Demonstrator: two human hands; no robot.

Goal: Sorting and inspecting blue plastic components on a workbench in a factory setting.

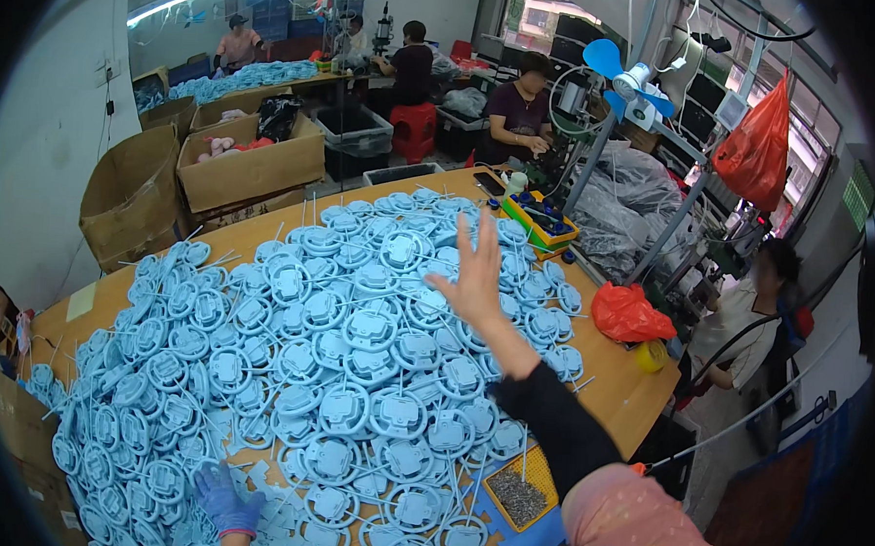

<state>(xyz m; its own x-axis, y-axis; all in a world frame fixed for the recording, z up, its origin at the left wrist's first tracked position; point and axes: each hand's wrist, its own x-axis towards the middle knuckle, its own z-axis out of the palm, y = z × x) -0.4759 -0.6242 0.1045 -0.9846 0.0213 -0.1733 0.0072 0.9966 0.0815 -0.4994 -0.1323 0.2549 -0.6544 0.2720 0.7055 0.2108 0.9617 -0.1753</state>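
Note:
A large heap of light blue round plastic parts [372, 329], each a ring with a solid middle and a thin stem, covers most of the wooden table [626, 418]. My right hand [478, 280], bare with a black sleeve, reaches over the heap's right side. Its fingers are spread and nothing shows in them. My left hand [224, 503], in a purple glove, rests at the near left of the heap. Its fingers are apart on small flat light blue pieces [276, 515], and no held thing shows.
A yellow basket of small metal pieces [523, 491] stands on a blue mat [504, 541] at the near right. A red plastic bag [631, 313], tape roll [651, 356] and yellow-green bin [542, 224] line the right edge. Cardboard boxes [252, 167] stand beyond; several people work around.

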